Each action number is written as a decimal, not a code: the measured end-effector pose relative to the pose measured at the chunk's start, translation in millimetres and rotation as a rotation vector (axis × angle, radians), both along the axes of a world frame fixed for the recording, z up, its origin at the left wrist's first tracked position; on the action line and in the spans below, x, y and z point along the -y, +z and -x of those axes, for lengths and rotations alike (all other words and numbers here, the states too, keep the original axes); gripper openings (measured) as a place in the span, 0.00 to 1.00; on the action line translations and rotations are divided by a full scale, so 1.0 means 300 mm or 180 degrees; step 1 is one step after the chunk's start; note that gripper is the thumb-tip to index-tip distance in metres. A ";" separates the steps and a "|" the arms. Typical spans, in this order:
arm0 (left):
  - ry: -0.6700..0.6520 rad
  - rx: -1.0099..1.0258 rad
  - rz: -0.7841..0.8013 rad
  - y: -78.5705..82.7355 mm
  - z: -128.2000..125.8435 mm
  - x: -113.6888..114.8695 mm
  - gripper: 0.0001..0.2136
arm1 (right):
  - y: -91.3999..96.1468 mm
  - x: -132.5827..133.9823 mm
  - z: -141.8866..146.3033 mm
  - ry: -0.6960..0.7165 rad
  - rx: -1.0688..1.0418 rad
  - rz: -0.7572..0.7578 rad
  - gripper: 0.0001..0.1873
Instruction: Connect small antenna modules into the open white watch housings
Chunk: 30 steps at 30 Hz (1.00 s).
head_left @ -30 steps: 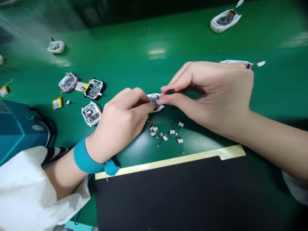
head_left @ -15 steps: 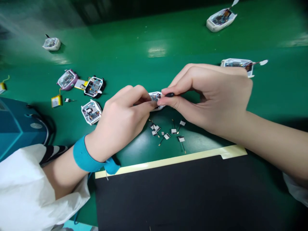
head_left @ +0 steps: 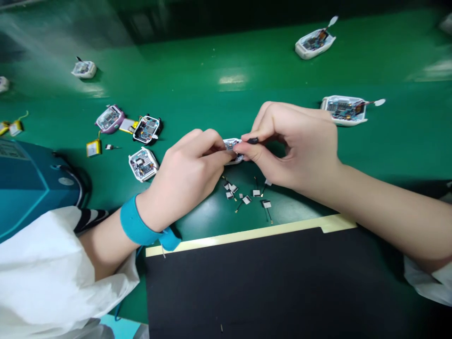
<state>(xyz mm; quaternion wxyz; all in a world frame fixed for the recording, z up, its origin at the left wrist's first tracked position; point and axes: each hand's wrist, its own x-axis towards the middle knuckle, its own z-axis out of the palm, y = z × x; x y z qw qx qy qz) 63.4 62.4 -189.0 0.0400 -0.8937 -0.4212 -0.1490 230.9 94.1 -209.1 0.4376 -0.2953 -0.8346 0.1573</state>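
Observation:
A white watch case (head_left: 231, 143) with its circuit board exposed lies mostly hidden between my hands. My left hand (head_left: 192, 172), wearing a teal wrist strap (head_left: 136, 223), is closed on the case's left side with thumb and forefinger. At its right side, my right hand (head_left: 293, 143) pinches, and a small black oval piece (head_left: 253, 141) shows between thumb and forefinger. The fingertips of both hands nearly meet over the board, so the contact there is hidden. Just below lie several small parts with short leads (head_left: 246, 200), black and white.
Open watch cases stand at left, one purple (head_left: 110, 119), one black (head_left: 147, 129), one white (head_left: 143, 164). Further white cases sit at right (head_left: 344, 110) and back (head_left: 315, 44). A yellow battery (head_left: 93, 148), a teal machine (head_left: 35, 188) and a black mat (head_left: 264, 282) are around.
The camera view has shifted slightly, so most things on the table appear further right or lower. Both hands keep their grip at the white case, the right wrist slightly turned.

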 end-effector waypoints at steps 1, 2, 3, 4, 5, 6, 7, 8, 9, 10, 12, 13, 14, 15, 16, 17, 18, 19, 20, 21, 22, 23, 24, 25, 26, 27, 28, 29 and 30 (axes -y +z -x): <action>-0.0003 -0.0018 0.0000 -0.001 0.000 0.000 0.10 | 0.000 -0.002 0.001 0.0036 -0.0020 -0.0010 0.14; -0.0002 -0.0035 0.0000 -0.001 0.000 0.000 0.11 | 0.001 -0.003 0.001 0.0073 -0.0044 -0.0024 0.15; 0.0002 -0.0049 -0.0004 -0.002 0.000 0.000 0.11 | 0.001 -0.005 0.002 0.0103 -0.0062 -0.0034 0.15; 0.0003 -0.0056 -0.0011 -0.003 0.001 0.000 0.11 | 0.002 -0.007 0.003 0.0132 -0.0075 -0.0041 0.14; 0.0002 -0.0059 -0.0021 -0.004 0.001 0.000 0.11 | 0.003 -0.009 0.005 0.0157 -0.0080 -0.0042 0.14; -0.0005 -0.0059 -0.0029 -0.004 0.001 0.000 0.11 | 0.004 -0.011 0.006 0.0180 -0.0081 -0.0037 0.14; -0.0013 -0.0053 -0.0037 -0.004 0.002 0.001 0.11 | 0.005 -0.013 0.008 0.0203 -0.0084 -0.0029 0.14; -0.0023 -0.0046 -0.0043 -0.005 0.003 0.001 0.11 | 0.006 -0.015 0.010 0.0229 -0.0084 -0.0015 0.14; -0.0030 -0.0037 -0.0051 -0.005 0.004 0.001 0.11 | 0.006 -0.017 0.011 0.0250 -0.0090 0.0002 0.14; -0.0033 -0.0028 -0.0061 -0.005 0.004 0.001 0.11 | 0.006 -0.019 0.013 0.0262 -0.0104 0.0027 0.15; -0.0032 -0.0017 -0.0079 -0.007 0.005 0.000 0.11 | 0.004 -0.022 0.015 0.0273 -0.0156 0.0101 0.16; -0.0030 -0.0012 -0.0084 -0.007 0.005 0.000 0.11 | 0.002 -0.023 0.016 0.0276 -0.0195 0.0154 0.16; -0.0030 -0.0002 -0.0079 -0.008 0.005 -0.001 0.11 | 0.000 -0.023 0.016 0.0280 -0.0244 0.0224 0.17; -0.0036 0.0019 -0.0069 -0.009 0.005 -0.001 0.10 | -0.001 -0.023 0.017 0.0286 -0.0305 0.0325 0.17; -0.0042 0.0052 -0.0052 -0.009 0.005 -0.002 0.10 | -0.002 -0.022 0.017 0.0283 -0.0397 0.0456 0.17; -0.0045 0.0094 -0.0027 -0.009 0.005 -0.001 0.10 | -0.002 -0.021 0.018 0.0269 -0.0539 0.0607 0.17; -0.0041 0.0141 -0.0001 -0.009 0.004 -0.001 0.10 | 0.000 -0.019 0.018 0.0240 -0.0756 0.0766 0.16; -0.0032 0.0184 0.0026 -0.008 0.004 0.000 0.10 | 0.003 -0.017 0.017 0.0195 -0.1028 0.0921 0.16; -0.0023 0.0216 0.0049 -0.007 0.004 0.001 0.09 | 0.006 -0.015 0.016 0.0140 -0.1318 0.1051 0.15; -0.0014 0.0232 0.0072 -0.006 0.004 0.002 0.09 | 0.010 -0.013 0.015 0.0090 -0.1571 0.1160 0.15; -0.0005 0.0239 0.0091 -0.005 0.004 0.003 0.09 | 0.014 -0.011 0.013 0.0056 -0.1747 0.1238 0.15; 0.0000 0.0238 0.0106 -0.004 0.004 0.004 0.09 | 0.018 -0.009 0.011 0.0056 -0.1832 0.1292 0.15; 0.0002 0.0243 0.0114 -0.002 0.004 0.005 0.09 | 0.021 -0.007 0.009 0.0068 -0.1844 0.1325 0.16; 0.0000 0.0256 0.0118 -0.001 0.004 0.006 0.09 | 0.022 -0.004 0.008 0.0086 -0.1811 0.1350 0.16; -0.0003 0.0278 0.0109 0.000 0.004 0.006 0.09 | 0.023 -0.002 0.006 0.0097 -0.1770 0.1376 0.17; -0.0012 0.0296 0.0099 0.001 0.003 0.006 0.09 | 0.023 0.000 0.005 0.0093 -0.1737 0.1402 0.17; -0.0028 0.0308 0.0093 0.001 0.003 0.006 0.09 | 0.022 0.002 0.004 0.0079 -0.1717 0.1428 0.17; -0.0042 0.0319 0.0091 0.002 0.003 0.006 0.09 | 0.021 0.003 0.004 0.0079 -0.1703 0.1456 0.16; -0.0051 0.0329 0.0095 0.003 0.002 0.005 0.09 | 0.021 0.004 0.003 0.0099 -0.1694 0.1473 0.16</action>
